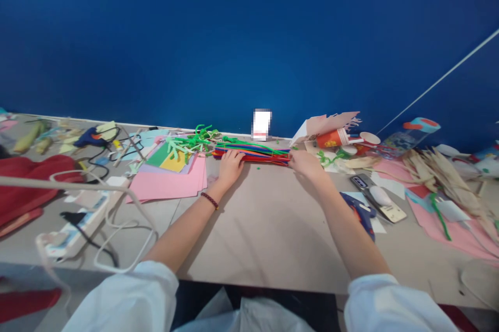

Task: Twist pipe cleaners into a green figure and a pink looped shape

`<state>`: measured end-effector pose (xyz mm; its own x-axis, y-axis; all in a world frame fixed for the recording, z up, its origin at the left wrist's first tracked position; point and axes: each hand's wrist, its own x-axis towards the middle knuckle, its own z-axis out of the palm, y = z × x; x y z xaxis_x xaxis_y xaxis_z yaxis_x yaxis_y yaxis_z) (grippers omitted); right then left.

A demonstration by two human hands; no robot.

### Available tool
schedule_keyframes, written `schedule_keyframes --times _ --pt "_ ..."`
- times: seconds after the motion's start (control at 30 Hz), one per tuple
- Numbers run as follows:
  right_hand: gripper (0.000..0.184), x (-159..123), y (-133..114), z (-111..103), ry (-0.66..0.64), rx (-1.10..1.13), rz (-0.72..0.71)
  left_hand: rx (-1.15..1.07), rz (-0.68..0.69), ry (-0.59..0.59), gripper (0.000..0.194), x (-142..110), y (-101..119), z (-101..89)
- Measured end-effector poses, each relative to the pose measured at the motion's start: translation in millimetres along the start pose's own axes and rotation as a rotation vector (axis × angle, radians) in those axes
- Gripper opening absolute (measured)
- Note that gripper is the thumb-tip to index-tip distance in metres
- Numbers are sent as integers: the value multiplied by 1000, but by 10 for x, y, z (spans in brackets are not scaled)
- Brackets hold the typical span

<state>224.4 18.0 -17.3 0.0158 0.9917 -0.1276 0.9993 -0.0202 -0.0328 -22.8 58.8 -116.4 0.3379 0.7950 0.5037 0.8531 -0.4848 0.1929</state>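
Observation:
A bundle of pipe cleaners (261,153), in red, blue, green and orange, lies lengthwise along the back of the table against the blue partition. Near the bundle's left end, my left hand (231,162) has its fingers curled over the stems. At the opposite end, my right hand (306,163) closes around the stem tips, its fingertips partly hidden. Green twisted pipe cleaners (197,138) sit just left of the bundle, on coloured paper.
Pink paper sheets (167,186) and a white power strip (83,223) with loose cords are on the left. To the right are an orange paper cup (331,138), a phone (378,198), a blue glue gun (360,213), dried husks (456,181) and a clear bottle (409,140).

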Motion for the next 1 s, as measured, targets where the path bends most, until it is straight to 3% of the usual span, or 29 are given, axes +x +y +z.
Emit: schedule_keyframes --times 0.17,0.33,0.5,0.67,1.0 --pt "20 93 -303 -95 115 291 -290 -10 21 -23 23 -4 -19 8" --pt "24 216 -514 114 137 332 -416 16 33 -22 20 -15 2 -12" --pt "28 262 -492 343 178 258 -359 50 44 33 15 -28 22 -2" --pt "26 294 -527 444 213 185 -305 68 69 10 16 -43 31 -8" --pt "24 385 -641 705 340 126 -360 -25 -7 18 26 -46 92 -8"
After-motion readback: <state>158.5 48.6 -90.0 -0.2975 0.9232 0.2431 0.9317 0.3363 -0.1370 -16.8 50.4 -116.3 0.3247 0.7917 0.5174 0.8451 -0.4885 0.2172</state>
